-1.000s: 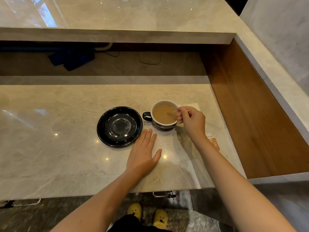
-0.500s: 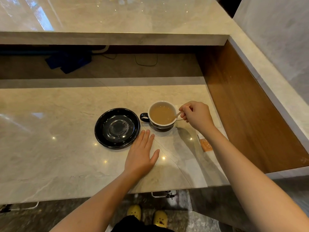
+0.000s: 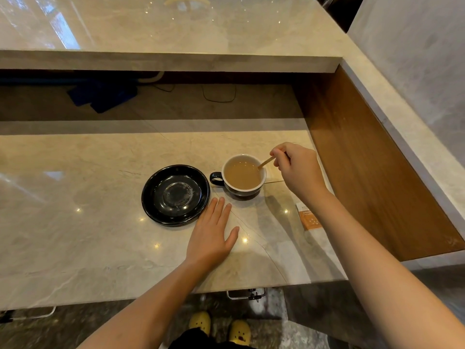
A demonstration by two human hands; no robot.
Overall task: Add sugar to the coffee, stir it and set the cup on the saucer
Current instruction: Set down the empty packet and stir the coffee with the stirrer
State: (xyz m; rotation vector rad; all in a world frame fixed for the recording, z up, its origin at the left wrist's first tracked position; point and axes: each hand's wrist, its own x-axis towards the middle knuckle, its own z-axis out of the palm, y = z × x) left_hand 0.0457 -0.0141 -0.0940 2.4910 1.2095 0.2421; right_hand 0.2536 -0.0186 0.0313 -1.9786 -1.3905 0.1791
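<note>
A dark cup (image 3: 243, 175) with a white inside holds light brown coffee and stands on the marble counter, its handle pointing left. My right hand (image 3: 297, 170) is beside it on the right, pinching a thin wooden stir stick (image 3: 266, 162) whose lower tip dips into the coffee near the right rim. The empty black saucer (image 3: 175, 195) lies just left of the cup, apart from it. My left hand (image 3: 211, 235) rests flat on the counter in front of the saucer and cup, fingers spread, holding nothing.
An orange and white sugar sachet (image 3: 310, 218) lies on the counter under my right forearm. A wooden side panel (image 3: 364, 157) walls the right side. A raised marble ledge (image 3: 161, 60) overhangs the back, with dark blue cloth (image 3: 103, 96) beneath it.
My right hand has drawn back to the right and lifted, tilting the stick up so only its tip stays in the coffee. My left hand, the cup and the saucer have stayed put.
</note>
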